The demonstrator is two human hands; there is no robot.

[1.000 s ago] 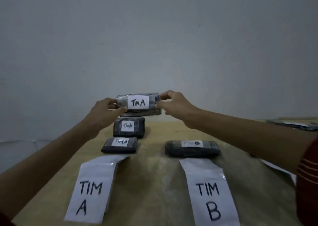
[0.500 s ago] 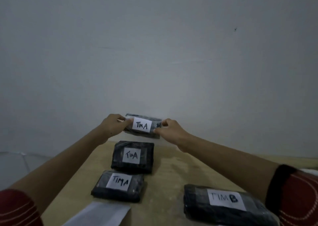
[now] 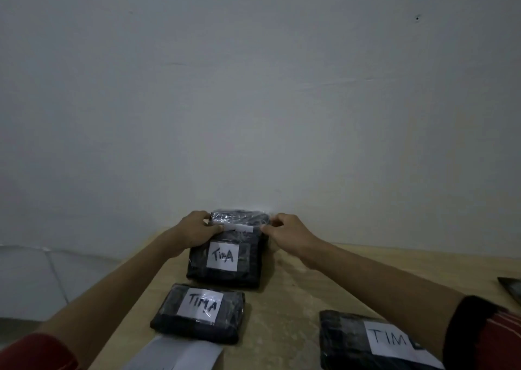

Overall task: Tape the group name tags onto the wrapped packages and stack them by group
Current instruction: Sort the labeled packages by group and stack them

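The left hand and right hand gripped the package ends, placing it behind row A. A level release was due.

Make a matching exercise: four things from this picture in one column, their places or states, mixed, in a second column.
1. far package
2. middle package
3. right package
4. white sheet

a. just in front of the near package
b. tag partly hidden by the forearm
c. gripped at its ends by the left hand and right hand
d. lying flat, tag reading TIM A

Pairs: 1-c, 2-d, 3-b, 4-a
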